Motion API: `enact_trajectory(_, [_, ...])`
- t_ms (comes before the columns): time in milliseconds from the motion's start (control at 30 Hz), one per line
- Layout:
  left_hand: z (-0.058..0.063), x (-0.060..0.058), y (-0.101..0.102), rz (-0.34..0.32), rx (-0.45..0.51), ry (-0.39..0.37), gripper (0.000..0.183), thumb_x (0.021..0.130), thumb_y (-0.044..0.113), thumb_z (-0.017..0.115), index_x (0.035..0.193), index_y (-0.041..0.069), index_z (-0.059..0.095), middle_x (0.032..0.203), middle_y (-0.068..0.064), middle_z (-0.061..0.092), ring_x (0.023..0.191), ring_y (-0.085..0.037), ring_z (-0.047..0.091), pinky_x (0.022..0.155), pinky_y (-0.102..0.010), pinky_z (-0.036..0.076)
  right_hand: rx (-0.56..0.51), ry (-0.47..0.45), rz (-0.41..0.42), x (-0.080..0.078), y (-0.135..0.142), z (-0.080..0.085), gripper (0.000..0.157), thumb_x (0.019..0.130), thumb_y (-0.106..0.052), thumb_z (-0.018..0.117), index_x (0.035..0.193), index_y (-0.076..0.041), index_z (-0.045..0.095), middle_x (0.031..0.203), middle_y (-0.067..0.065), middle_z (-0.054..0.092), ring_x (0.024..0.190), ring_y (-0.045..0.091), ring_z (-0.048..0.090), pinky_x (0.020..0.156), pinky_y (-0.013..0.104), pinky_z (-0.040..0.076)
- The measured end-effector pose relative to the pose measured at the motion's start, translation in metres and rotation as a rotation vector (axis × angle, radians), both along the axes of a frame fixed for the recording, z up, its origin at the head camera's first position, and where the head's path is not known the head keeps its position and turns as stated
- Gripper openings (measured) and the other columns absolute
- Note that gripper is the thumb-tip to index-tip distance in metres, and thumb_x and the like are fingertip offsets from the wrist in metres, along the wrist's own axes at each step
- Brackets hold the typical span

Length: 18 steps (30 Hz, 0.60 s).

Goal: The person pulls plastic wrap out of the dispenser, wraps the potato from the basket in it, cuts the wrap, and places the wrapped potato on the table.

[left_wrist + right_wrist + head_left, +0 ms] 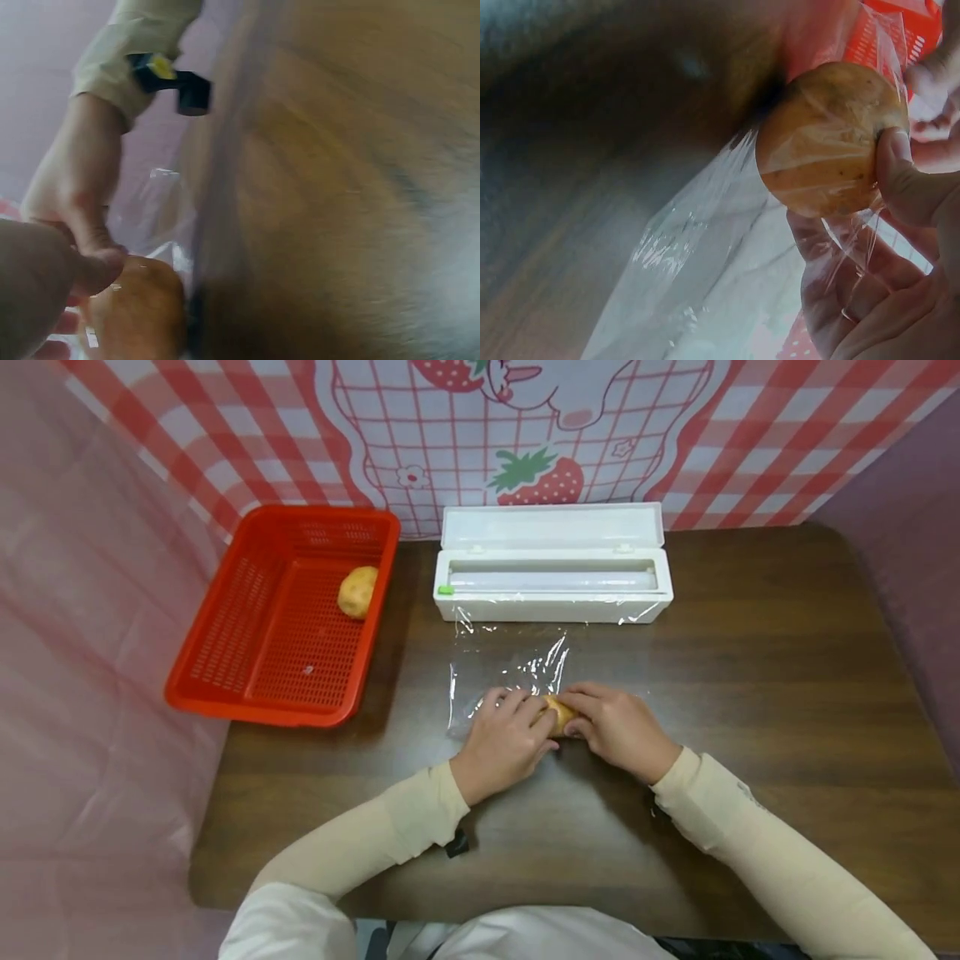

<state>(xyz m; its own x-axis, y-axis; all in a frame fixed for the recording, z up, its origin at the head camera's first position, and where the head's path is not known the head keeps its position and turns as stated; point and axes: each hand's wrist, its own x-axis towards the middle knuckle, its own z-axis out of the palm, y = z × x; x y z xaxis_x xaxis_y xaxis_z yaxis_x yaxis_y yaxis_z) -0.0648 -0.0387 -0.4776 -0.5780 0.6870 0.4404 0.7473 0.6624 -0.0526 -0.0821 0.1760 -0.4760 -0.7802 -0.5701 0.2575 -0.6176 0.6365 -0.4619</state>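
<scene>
The fingers of the left hand (506, 743) curl over one side of a film-covered potato (558, 716), and the right hand (622, 727) pinches its other side between thumb and fingers; neither is spread wide. The potato lies in front of the white dispenser (553, 612), on the person's side. It should handle as firm and fairly weighty, hard to bruise, though the film (551, 660) may make it slick; its 2 rounded ends look the best hold. Its long axis seems to run side to side, parallel to the dispenser (the hands hide both ends, so this is tentative). Film stretches back to the dispenser. Left of the dispenser, a red basket (281, 718) holds 1 other potato (356, 592).
</scene>
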Motion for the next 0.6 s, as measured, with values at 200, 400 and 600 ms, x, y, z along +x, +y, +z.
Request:
enact_trajectory(200, [-0.015, 0.001, 0.007, 0.055, -0.011, 0.068, 0.046, 0.084, 0.042, 0.080, 0.118, 0.012, 0.071, 0.116, -0.004, 0.068, 0.104, -0.022, 0.060, 0.088, -0.039, 0.045, -0.008, -0.057, -0.010, -0.006, 0.003, 0.001, 0.041, 0.080, -0.007, 0.084, 0.118, 0.001, 0.071, 0.113, 0.014, 0.071, 0.098, 0.032, 0.070, 0.082, 0.049, 0.056])
enact_trajectory(400, [-0.021, -0.002, 0.009, 0.072, -0.008, 0.064, 0.048, 0.086, 0.038, 0.078, 0.124, 0.010, 0.067, 0.123, -0.006, 0.066, 0.106, -0.023, 0.060, 0.085, -0.038, 0.046, 0.001, -0.131, -0.016, -0.013, 0.008, -0.001, 0.040, 0.083, -0.005, 0.081, 0.120, 0.002, 0.069, 0.115, 0.016, 0.070, 0.103, 0.034, 0.067, 0.088, 0.052, 0.053])
enact_trajectory(600, [-0.020, -0.012, 0.012, 0.094, -0.006, -0.021, 0.051, 0.085, 0.035, 0.080, 0.127, 0.010, 0.064, 0.124, -0.005, 0.066, 0.110, -0.024, 0.059, 0.089, -0.040, 0.048, 0.030, -0.147, -0.024, -0.019, 0.011, -0.003, 0.046, 0.089, -0.009, 0.076, 0.131, 0.003, 0.062, 0.128, 0.021, 0.063, 0.114, 0.039, 0.062, 0.095, 0.056, 0.048])
